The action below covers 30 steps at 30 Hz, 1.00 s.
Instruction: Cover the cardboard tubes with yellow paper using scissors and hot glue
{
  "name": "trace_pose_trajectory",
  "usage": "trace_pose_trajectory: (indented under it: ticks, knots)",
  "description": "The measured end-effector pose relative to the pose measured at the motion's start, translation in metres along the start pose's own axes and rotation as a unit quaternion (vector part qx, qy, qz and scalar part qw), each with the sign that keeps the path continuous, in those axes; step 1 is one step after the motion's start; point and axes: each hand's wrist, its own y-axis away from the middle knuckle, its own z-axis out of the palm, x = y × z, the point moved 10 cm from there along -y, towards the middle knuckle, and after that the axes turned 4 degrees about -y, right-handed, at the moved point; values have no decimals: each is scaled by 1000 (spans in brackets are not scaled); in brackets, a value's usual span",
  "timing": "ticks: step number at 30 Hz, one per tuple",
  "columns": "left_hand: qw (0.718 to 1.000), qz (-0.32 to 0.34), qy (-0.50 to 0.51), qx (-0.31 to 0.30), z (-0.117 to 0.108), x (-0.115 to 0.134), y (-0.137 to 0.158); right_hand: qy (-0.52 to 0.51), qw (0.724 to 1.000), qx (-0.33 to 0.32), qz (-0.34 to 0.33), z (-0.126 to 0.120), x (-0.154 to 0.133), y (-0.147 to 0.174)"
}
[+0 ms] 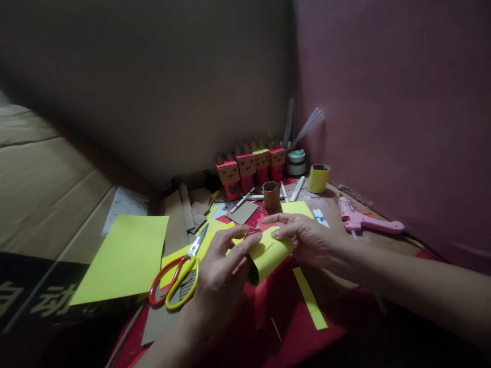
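Note:
A cardboard tube wrapped in yellow paper (271, 259) lies on its side between my hands, above the red table surface. My left hand (226, 266) grips its left end, fingers curled over the top. At the tube's right end, my right hand (303, 236) closes round it, with the thumb pressed on the yellow paper. The tube's dark open end faces down and to the left. Scissors (188, 266) with one red and one yellow handle lie just left of my left hand. Below my right hand is a narrow yellow paper strip (310, 299).
A pink glue gun (358, 220) lies at right, near a yellow-wrapped tube (319, 179). A bare cardboard tube (271, 195) stands behind my hands. Several red figures with cardboard faces (247, 166) line the back. A yellow sheet (125, 255) is at left, markers (297, 189) and scraps around.

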Motion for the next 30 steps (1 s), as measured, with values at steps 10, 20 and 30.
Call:
trace_pose_trajectory:
  ticks: [10,20,30]
  knots:
    - [980,196,-20,-34,-2,32,7,17,998,-30,60,19,15,3]
    - [969,231,-76,-47,4,30,15,26,998,-51,32,22,18,-4]
    - [989,-149,-9,-10,-2,-54,12,43,999,14,-17,13,1,-3]
